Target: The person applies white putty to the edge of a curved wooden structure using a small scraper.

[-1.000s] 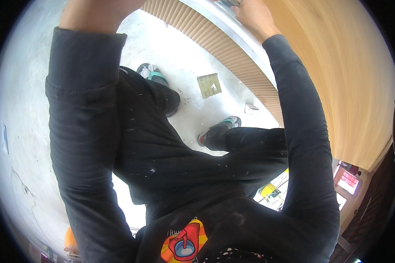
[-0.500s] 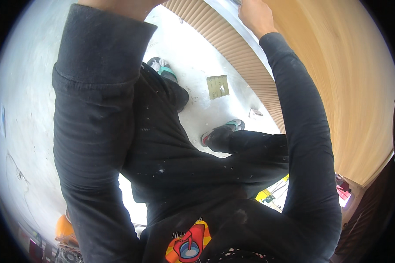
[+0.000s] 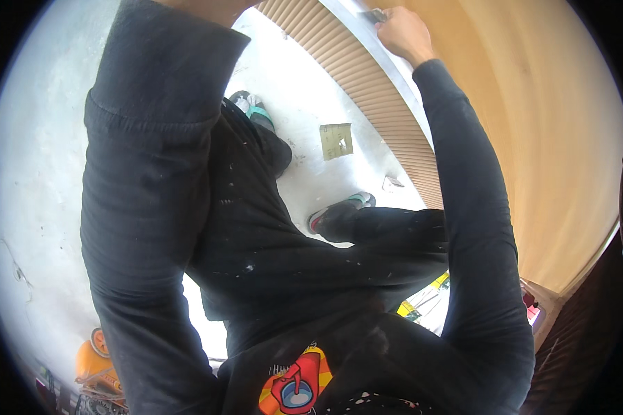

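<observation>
1. The right hand [image 3: 403,31] is closed around a small dark tool [image 3: 374,14], pressed against the grey metal edge strip [image 3: 387,69] at the top of the view
2. The left hand is cut off at the upper rim; only its dark sleeve [image 3: 152,138] shows, so its grip cannot be told
3. That wide sleeve and the person's dark trousers [image 3: 277,228] block much of the floor
4. Beside the strip run a ribbed brown panel [image 3: 367,97] and a smooth wooden board [image 3: 547,138]
5. On the pale concrete floor [image 3: 34,173] lie a small square of sandpaper [image 3: 336,140], near the shoes [image 3: 342,211], and an orange object [image 3: 97,363] at lower left
</observation>
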Action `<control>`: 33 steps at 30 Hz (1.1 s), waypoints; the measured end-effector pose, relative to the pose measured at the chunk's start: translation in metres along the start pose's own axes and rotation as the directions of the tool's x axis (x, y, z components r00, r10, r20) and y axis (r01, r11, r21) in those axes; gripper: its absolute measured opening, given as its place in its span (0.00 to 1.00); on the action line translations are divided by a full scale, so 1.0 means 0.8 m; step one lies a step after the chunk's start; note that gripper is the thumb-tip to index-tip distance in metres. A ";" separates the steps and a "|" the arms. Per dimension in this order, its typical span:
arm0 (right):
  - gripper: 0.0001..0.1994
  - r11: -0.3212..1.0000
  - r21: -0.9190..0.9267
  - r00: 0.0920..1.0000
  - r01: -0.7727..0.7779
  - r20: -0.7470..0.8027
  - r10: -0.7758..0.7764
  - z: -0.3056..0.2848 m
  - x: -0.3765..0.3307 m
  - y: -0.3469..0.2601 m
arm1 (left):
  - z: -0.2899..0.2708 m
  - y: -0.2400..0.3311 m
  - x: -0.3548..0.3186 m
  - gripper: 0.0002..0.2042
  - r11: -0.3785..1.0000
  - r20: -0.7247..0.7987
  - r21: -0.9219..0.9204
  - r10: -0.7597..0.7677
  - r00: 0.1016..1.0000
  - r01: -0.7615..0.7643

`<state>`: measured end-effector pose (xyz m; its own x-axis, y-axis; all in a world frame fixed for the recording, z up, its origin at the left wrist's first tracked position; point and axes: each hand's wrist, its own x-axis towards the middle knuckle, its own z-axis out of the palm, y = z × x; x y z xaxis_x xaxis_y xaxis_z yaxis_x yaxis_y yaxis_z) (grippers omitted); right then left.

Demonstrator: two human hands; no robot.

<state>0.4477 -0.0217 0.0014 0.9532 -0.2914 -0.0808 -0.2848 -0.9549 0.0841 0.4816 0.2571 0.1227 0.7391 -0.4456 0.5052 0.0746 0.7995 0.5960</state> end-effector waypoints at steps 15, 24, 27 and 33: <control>0.15 0.988 -0.124 0.996 0.093 0.018 -0.091 -0.029 0.044 -0.008 | -0.055 0.014 -0.005 0.10 -0.359 0.401 0.882 0.235 0.886 -0.304; 0.17 0.982 -0.185 0.999 0.043 -0.021 -0.047 -0.004 0.045 -0.044 | -0.080 0.016 -0.007 0.06 -0.339 0.385 0.888 0.171 0.907 -0.313; 0.18 0.978 -0.204 0.997 0.032 -0.058 -0.045 0.004 0.049 -0.042 | -0.081 0.017 -0.007 0.06 -0.321 0.348 0.902 0.143 0.927 -0.289; 0.19 0.988 -0.154 1.000 0.009 0.010 -0.007 -0.006 0.045 -0.049 | -0.072 0.025 -0.004 0.06 -0.275 0.288 0.928 0.104 0.952 -0.250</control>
<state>0.4935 0.0060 0.0001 0.9541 -0.2850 -0.0914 -0.2574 -0.9371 0.2356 0.5190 0.2973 0.0970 0.5188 -0.4566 0.7228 -0.8269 -0.4825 0.2887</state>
